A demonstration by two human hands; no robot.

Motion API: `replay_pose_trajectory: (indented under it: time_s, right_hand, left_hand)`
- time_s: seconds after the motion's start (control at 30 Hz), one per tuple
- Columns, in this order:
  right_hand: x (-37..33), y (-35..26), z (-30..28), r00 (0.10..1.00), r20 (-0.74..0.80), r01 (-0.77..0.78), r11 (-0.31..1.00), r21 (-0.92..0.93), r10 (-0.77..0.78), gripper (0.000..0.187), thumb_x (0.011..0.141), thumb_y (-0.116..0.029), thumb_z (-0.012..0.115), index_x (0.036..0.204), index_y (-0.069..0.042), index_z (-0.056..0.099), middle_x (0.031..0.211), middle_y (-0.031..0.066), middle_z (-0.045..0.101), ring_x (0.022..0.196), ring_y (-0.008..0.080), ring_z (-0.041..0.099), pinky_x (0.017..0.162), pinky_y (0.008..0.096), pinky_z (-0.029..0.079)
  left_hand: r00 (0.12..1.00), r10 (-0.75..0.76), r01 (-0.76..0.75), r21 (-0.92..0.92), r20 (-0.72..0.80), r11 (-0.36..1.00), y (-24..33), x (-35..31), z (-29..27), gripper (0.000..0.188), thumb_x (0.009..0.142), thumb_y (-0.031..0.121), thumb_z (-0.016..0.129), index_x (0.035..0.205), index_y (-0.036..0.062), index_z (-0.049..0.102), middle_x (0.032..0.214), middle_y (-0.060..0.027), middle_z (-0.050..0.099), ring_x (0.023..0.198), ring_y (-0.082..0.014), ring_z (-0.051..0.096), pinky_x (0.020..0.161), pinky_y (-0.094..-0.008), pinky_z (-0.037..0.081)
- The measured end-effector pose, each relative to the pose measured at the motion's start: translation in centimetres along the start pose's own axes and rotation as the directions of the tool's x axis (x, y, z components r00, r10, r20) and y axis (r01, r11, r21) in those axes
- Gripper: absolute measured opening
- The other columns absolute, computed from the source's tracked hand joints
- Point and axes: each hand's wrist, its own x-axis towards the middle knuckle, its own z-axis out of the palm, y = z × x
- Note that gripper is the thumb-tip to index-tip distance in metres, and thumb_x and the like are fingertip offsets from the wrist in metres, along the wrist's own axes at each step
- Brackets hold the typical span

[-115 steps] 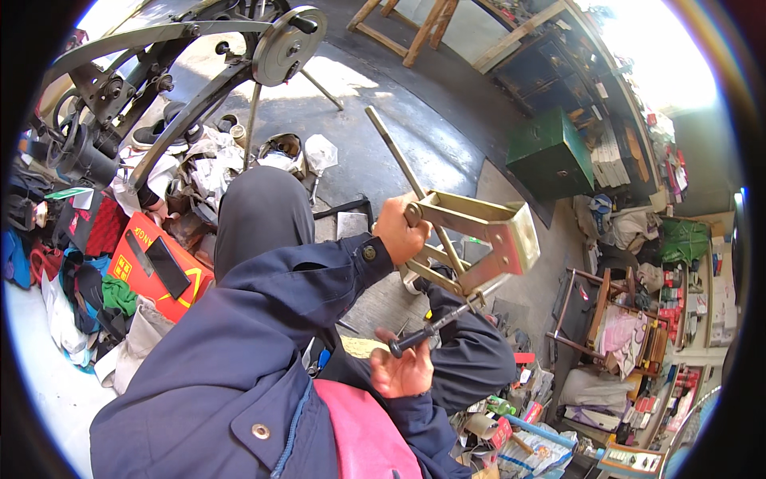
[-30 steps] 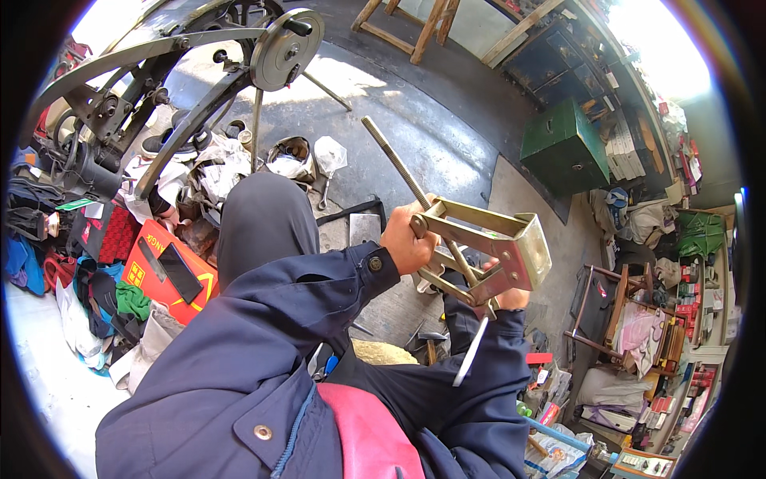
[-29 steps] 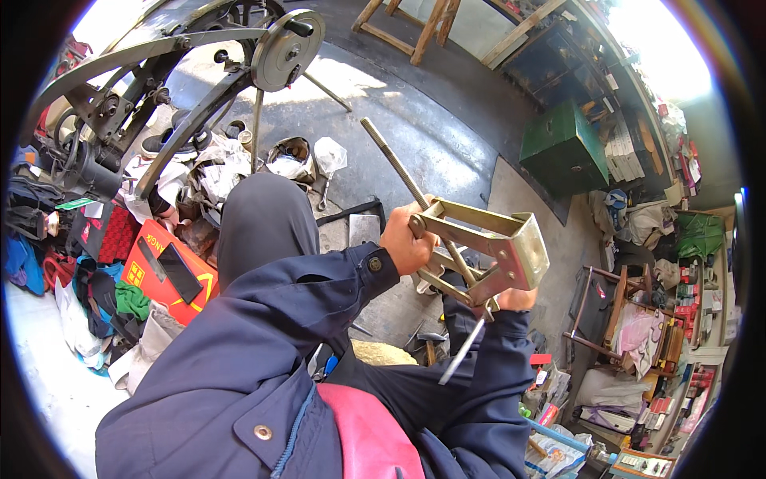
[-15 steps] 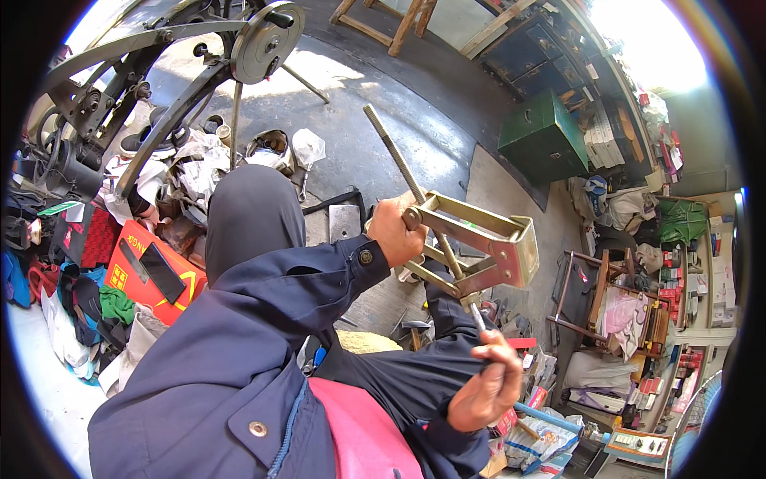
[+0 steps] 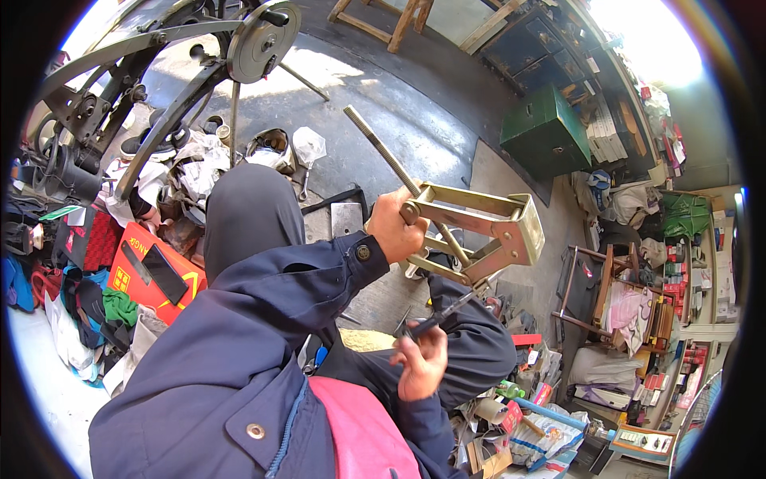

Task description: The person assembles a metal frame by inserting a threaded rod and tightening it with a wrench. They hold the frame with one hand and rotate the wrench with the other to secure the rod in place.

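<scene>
My left hand (image 5: 396, 226) is closed round the end of a brass-coloured scissor jack (image 5: 523, 231), holding it up above my lap. Its long threaded rod (image 5: 381, 150) sticks out past my fist toward the upper left. A tool with a dark handle and thin metal shaft (image 5: 451, 310) meets the jack's lower end; exactly how they join is too small to tell. The fingers of my right hand (image 5: 423, 363) are curled loosely at the dark handle, below the jack.
A black machine with a handwheel (image 5: 265, 41) stands at the upper left, shoes and cloth heaped beneath it. A phone (image 5: 163, 273) lies on a red box (image 5: 132, 267). A green metal box (image 5: 546, 132), a wooden chair (image 5: 606, 299) and packed shelves line the right.
My right hand has swung left, and the dark handle now points lower left instead of lower right. The jack has tilted slightly, its wide end a little to the right, still in my left hand.
</scene>
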Motion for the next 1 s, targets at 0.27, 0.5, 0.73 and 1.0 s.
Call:
replay_pose_trajectory:
  time_s: [0.27,0.5,0.73,1.0]
  right_hand:
    - [15.8,3.8,-4.0,0.973,0.217,-0.136,0.954,0.266,0.078,0.027,0.102,-0.01,0.067,0.127,0.0,0.062,0.107,0.0132,0.072,0.079,0.0168,0.068,0.07,0.0316,0.057]
    - [22.3,-9.6,-6.5,0.943,0.058,0.285,0.885,0.368,-0.328,0.037,0.107,-0.022,0.059,0.128,0.008,0.065,0.119,0.0173,0.07,0.105,0.0268,0.069,0.092,0.0363,0.057]
    - [8.8,-17.3,-3.1,0.756,0.189,0.562,0.769,0.305,-0.627,0.03,0.111,-0.027,0.054,0.102,0.0,0.063,0.095,0.0146,0.065,0.085,0.0253,0.06,0.085,0.0418,0.05]
    - [-2.4,-9.4,-0.1,0.693,0.1,0.698,0.63,-0.342,-0.714,0.021,0.099,-0.017,0.058,0.104,0.001,0.069,0.096,0.0179,0.074,0.116,0.0323,0.065,0.11,0.0519,0.046]
  left_hand:
    - [0.998,0.011,-0.013,0.036,0.058,0.999,-0.2,-0.1,-0.5,0.018,0.088,-0.004,0.052,0.102,0.0011,0.062,0.077,-0.0119,0.065,0.072,-0.021,0.066,0.065,-0.0326,0.052]
    - [0.998,0.033,-0.034,0.01,0.051,0.999,-0.2,-0.2,-0.5,0.015,0.093,-0.005,0.049,0.099,0.0008,0.062,0.079,-0.0062,0.064,0.074,-0.0128,0.065,0.067,-0.0292,0.052]
    - [0.999,0.034,-0.035,0.044,0.022,0.998,0.3,-0.1,-0.2,0.016,0.095,-0.004,0.051,0.102,-0.0011,0.065,0.079,-0.0081,0.066,0.073,-0.0133,0.065,0.065,-0.0298,0.052]
    - [0.996,0.087,-0.089,0.132,0.025,0.987,-0.5,-0.6,0.5,0.012,0.094,-0.003,0.056,0.101,0.001,0.065,0.079,-0.0087,0.067,0.073,-0.0142,0.066,0.066,-0.0306,0.052]
